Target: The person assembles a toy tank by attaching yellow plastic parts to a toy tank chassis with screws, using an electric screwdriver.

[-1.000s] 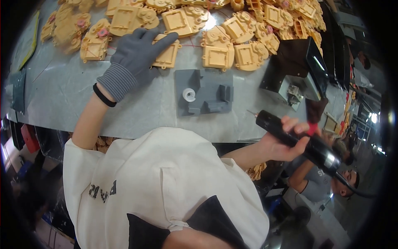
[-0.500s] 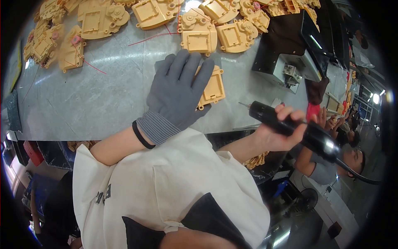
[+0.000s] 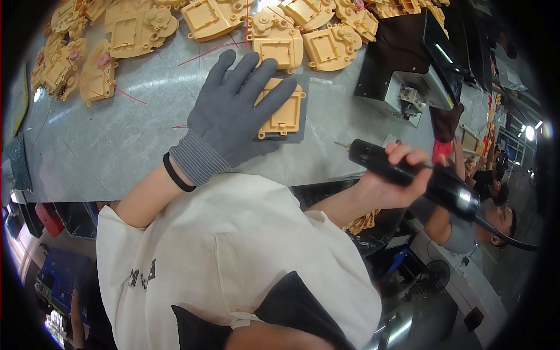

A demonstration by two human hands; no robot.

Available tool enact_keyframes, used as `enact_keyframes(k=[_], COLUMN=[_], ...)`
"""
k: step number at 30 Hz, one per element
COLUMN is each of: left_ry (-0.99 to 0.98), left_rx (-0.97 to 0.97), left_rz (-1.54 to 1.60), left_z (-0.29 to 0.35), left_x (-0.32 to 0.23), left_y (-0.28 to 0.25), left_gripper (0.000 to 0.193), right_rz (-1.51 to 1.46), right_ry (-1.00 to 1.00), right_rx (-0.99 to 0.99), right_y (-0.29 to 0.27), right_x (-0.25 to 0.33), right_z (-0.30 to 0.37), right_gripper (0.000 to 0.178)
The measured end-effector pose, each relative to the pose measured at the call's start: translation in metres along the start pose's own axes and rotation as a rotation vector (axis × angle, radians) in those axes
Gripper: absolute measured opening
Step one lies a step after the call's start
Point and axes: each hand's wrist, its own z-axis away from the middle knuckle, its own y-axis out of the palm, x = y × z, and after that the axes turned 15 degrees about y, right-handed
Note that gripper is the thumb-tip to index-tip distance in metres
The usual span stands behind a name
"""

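In the head view, the gloved left hand [image 3: 230,116] is spreading its fingers over a yellow housing [image 3: 286,116], which is apparently resting on a grey fixture [image 3: 305,116]; whether it is gripping, I cannot tell. The right hand [image 3: 388,184] is clasping a black powered driver [image 3: 373,160], pointing left, apart from the housing. Placing is looking done; tool contact is not yet happening. More housings [image 3: 331,48] are lying farther off, some running out of frame. The glove is hiding the housing's left part.

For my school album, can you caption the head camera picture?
Gray-gloved left hand on a squarish yellow plastic casing; bare right hand holding a black cylindrical corded tool.
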Motion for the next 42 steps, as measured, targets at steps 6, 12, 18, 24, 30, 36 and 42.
enact_keyframes(k=[6, 12, 18, 24, 30, 36, 42], left_ry=[0.117, 0.031, -0.045, -0.139, -0.158, -0.052, -0.061], left_rx=[-0.587, -0.029, -0.183, -0.213, -0.137, -0.293, -0.304], left_rz=[0.493, -0.020, 0.086, 0.178, 0.137, 0.264, 0.224], left_z=[0.019, -0.013, -0.007, 0.008, 0.004, 0.004, 0.009], left_x=[0.004, -0.013, -0.008, -0.003, -0.001, 0.005, 0.006], left_y=[-0.059, -0.023, 0.003, 0.025, 0.028, 0.038, 0.034], left_gripper=[0.092, 0.075, 0.075, 0.083, 0.082, 0.080, 0.078], right_rz=[0.103, 0.103, 0.088, 0.380, 0.360, 0.164, 0.143], right_ry=[-0.021, -0.147, -0.360, -0.349, -0.164, -0.239, -0.346], right_rx=[-0.041, -0.240, -0.241, -0.193, -0.126, 0.202, -0.187], right_y=[-0.011, -0.022, -0.026, -0.002, 0.002, 0.039, 0.008], right_x=[0.013, 0.030, 0.041, 0.024, 0.018, 0.018, 0.036], right_z=[-0.005, -0.039, -0.097, -0.111, -0.092, -0.016, -0.099], right_gripper=[0.023, 0.024, 0.040, 0.036, 0.037, 0.053, 0.041])
